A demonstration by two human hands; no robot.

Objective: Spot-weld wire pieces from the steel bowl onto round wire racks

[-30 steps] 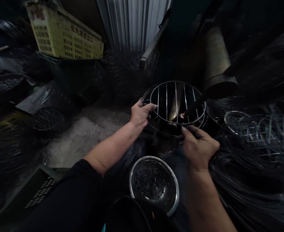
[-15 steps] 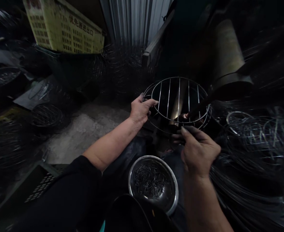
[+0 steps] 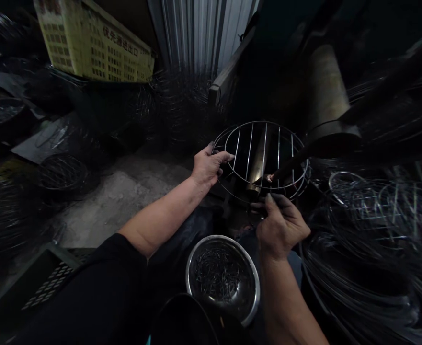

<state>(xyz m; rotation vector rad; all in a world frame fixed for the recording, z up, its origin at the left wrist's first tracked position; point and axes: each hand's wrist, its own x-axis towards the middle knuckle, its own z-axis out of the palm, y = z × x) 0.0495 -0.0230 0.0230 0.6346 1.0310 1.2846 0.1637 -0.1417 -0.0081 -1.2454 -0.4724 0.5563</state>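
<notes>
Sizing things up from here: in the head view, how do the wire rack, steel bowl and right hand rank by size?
1. Wire rack
2. Steel bowl
3. Right hand

Bowl and hand sit at different depths, so their order is unsure.

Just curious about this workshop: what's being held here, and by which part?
A round wire rack, with the left hand gripping its side rim and the right hand pinching its lower rim.

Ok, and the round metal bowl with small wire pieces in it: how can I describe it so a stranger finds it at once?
Find the round wire rack gripped by the left hand, the right hand at its lower edge. Just below it sits a stainless steel bowl. Unlike the wire coils around it, it has a smooth shiny rim and holds short dark wire pieces.
</notes>
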